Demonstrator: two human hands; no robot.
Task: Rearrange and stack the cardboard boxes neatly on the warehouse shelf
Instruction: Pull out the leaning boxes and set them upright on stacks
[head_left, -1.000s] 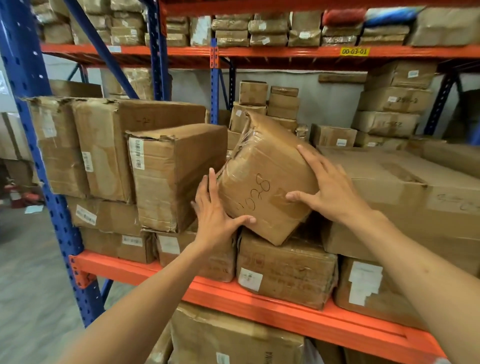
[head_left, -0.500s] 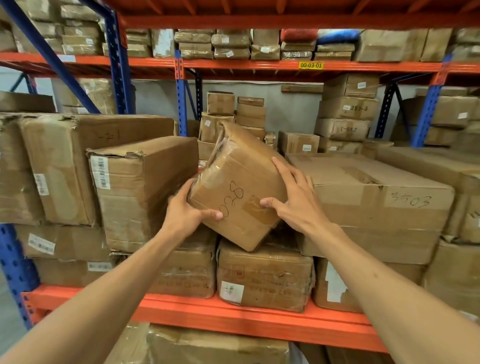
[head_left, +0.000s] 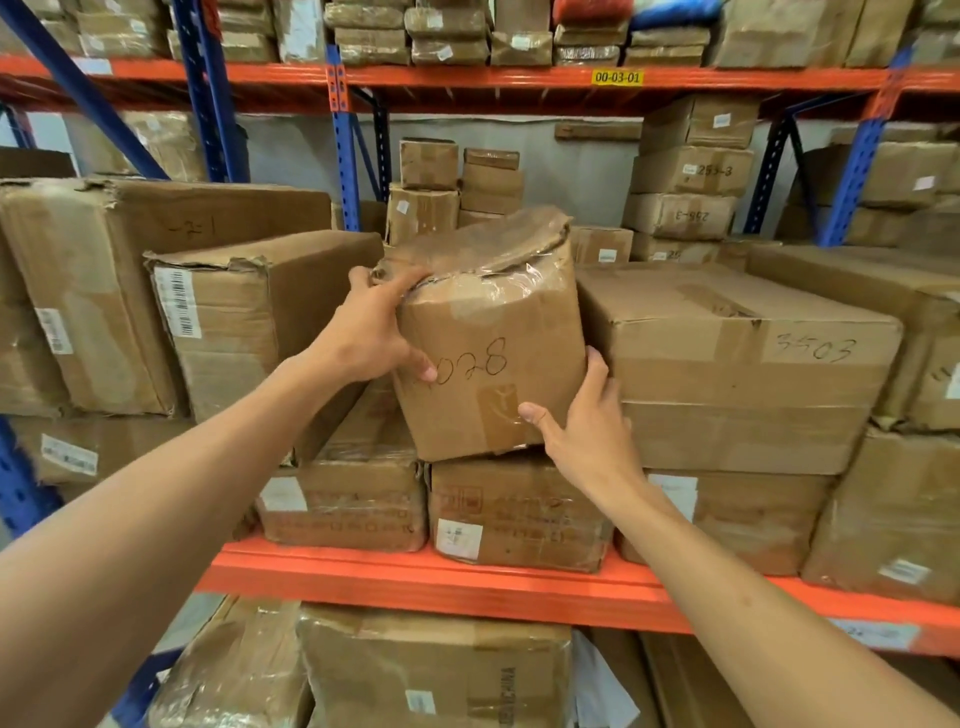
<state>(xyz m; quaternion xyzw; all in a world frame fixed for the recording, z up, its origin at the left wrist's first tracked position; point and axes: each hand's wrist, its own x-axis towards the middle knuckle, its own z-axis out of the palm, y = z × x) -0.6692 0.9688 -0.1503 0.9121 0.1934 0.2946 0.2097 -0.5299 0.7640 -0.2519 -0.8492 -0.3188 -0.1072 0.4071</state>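
1. Holding the taped box (head_left: 493, 332) with both hands; we see it marked "8201" or similar in pen, top crushed and wrapped in clear tape.
2. Our left hand (head_left: 371, 327) clamps its upper-left corner, fingers over the top edge, thumb on the front face.
3. Our right hand (head_left: 587, 421) cups its lower-right corner, thumb on the front, fingers behind the side.
4. The box sits slightly tilted, its bottom touching two lower boxes (head_left: 519, 514) on the orange shelf beam (head_left: 467, 582).
5. It stands between the barcode box (head_left: 260, 322) on the left and the "3503" box (head_left: 737, 353) on the right, touching the latter.
6. We cannot tell whether the lower boxes fully bear it.
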